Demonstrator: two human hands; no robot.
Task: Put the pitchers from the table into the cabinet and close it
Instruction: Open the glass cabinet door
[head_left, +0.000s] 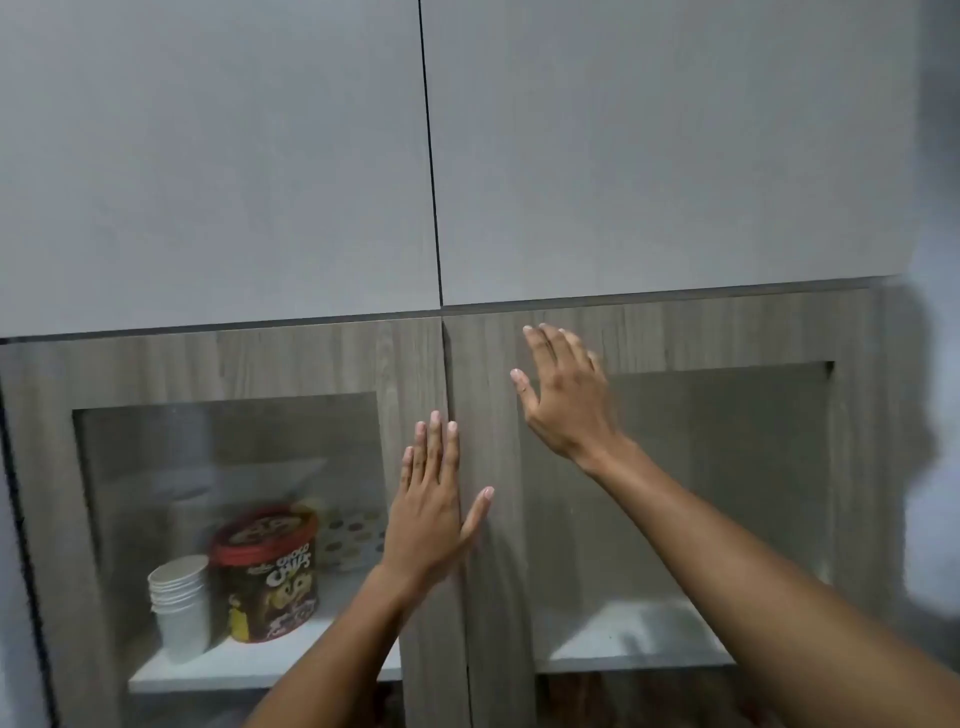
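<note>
Cabinet (483, 597): wood-grain frame, two glass-panel doors shut, seam running down the middle; no pitchers can be made out behind the glass. Left hand (434, 512) flat and open, fingers straight, lying across the seam, holding nothing. Right hand (563, 395) open, fingers spread, empty, up right of the seam on the right door's top corner.

Two flat grey upper door panels (218, 156) span the top, split by a narrow dark vertical seam. A pale wall strip (935, 364) runs down the right edge and carries a soft dark shadow. Lighting is dim and even. Focus is slightly blurred.
</note>
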